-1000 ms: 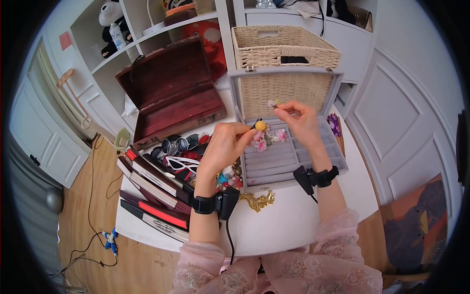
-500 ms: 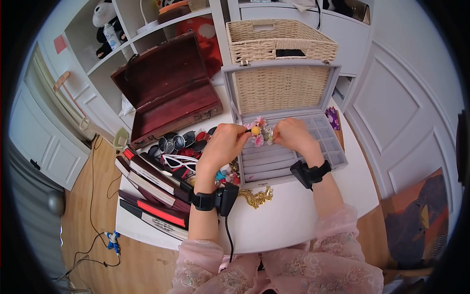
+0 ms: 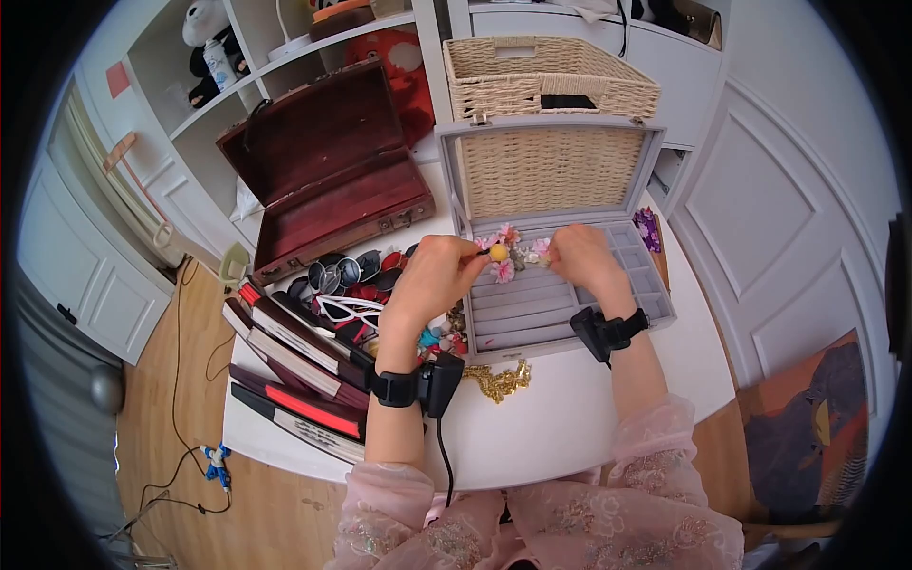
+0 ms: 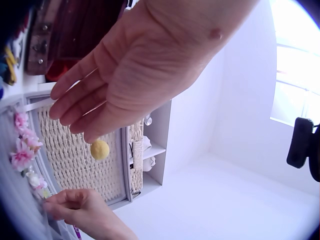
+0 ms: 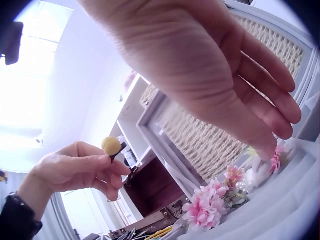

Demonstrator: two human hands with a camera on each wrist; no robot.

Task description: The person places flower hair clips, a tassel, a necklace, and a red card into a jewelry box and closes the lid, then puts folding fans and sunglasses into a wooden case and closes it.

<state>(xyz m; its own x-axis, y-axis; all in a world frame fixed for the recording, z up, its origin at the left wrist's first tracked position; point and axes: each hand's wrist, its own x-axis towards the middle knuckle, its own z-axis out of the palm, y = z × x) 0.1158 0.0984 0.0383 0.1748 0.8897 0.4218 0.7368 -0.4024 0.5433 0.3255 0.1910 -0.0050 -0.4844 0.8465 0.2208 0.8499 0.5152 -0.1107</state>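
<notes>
My left hand (image 3: pixel 432 283) pinches a small black piece topped by a yellow ball (image 3: pixel 499 253), held above the left side of a grey jewelry box (image 3: pixel 513 353). The ball hangs below the fingertips in the left wrist view. Inside the box, pink flower ornaments (image 5: pixel 205 205) lie in a row on the padded ring rolls. My right hand (image 3: pixel 587 261) reaches down at the right end of that row. Its thumb and finger pinch a small flower ornament (image 5: pixel 276 162), partly hidden by the thumb in the right wrist view.
Left of the box are a pile of sunglasses (image 3: pixel 347 275) and a stack of books (image 3: pixel 299 356). An opened dark red case (image 3: pixel 332 209) stands behind them. Gold chain (image 3: pixel 501 382) lies at the table's front. A wicker basket (image 3: pixel 551 76) stands behind the lid.
The right hand has come down from above the box with a small pale flower to the flower row, then shifted slightly right. The left hand still holds the yellow-ball piece, slightly shifted.
</notes>
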